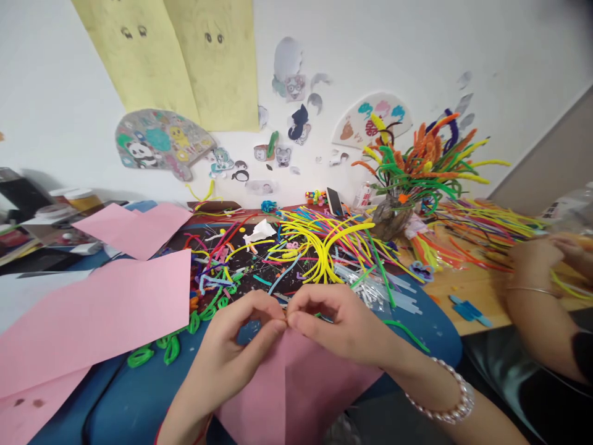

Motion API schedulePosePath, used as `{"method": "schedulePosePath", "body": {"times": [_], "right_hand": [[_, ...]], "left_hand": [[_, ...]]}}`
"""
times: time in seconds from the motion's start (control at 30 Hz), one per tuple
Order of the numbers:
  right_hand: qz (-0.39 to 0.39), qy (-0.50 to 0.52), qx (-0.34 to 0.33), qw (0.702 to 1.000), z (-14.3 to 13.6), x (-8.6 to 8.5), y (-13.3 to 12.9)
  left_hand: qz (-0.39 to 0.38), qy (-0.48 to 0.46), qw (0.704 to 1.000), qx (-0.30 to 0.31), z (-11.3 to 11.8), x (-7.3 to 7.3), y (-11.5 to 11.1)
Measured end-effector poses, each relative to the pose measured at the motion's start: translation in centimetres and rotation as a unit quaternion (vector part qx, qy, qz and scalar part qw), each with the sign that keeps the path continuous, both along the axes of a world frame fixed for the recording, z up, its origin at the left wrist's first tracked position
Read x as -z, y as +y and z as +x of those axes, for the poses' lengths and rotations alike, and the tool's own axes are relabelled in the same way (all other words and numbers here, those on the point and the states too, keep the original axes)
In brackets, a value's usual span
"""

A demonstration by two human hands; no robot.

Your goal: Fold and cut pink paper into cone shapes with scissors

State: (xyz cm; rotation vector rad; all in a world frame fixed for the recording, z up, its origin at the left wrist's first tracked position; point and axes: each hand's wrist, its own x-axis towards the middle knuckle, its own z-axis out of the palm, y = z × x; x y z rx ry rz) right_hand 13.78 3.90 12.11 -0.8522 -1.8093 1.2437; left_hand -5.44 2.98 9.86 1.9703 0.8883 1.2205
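Observation:
My left hand [252, 337] and my right hand [331, 324] meet at the middle of the front table edge, thumb and forefinger of each pinched together, fingertips almost touching. Whatever sits between the fingertips is too small and covered to make out. Right below them lies a creased sheet of pink paper [306, 389], its fold line running down from the pinch; I cannot tell whether the fingers grip it. A bead bracelet [456, 402] circles my right wrist. Beyond the hands are bent yellow pipe cleaners [327, 250], and green pipe-cleaner loops [171, 349] rest to the left.
More pink paper [111, 309] covers the left side of the blue table [125, 395]. A bag of white sticks [370, 290] lies right of centre. A vase of pipe-cleaner flowers [393, 216] stands at the back right. Another person's hand [537, 262] works at the far right.

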Motion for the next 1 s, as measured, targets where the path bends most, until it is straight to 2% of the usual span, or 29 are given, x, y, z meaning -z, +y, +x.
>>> {"method": "schedulePosePath", "body": {"times": [0.17, 0.37, 0.6, 0.8, 1.0], "right_hand": [[0.008, -0.021, 0.000, 1.000, 0.2, 0.1, 0.0], [0.046, -0.024, 0.021, 0.998, 0.1, 0.3, -0.2], [0.161, -0.098, 0.017, 0.982, -0.1, 0.4, -0.3], [0.127, -0.093, -0.017, 0.987, 0.1, 0.5, 0.2], [0.061, -0.075, -0.053, 0.994, 0.6, 0.5, 0.7]], "left_hand": [[-0.077, -0.024, 0.997, 0.001, 0.0, -0.2, 0.1], [-0.129, -0.022, 0.991, -0.015, 0.2, -0.2, 0.2], [-0.141, 0.002, 0.990, -0.009, 0.8, -0.2, 0.5], [-0.144, 0.019, 0.989, 0.005, 1.3, -0.1, 0.4], [-0.157, 0.007, 0.988, 0.012, 1.0, -0.2, 0.6]]}}
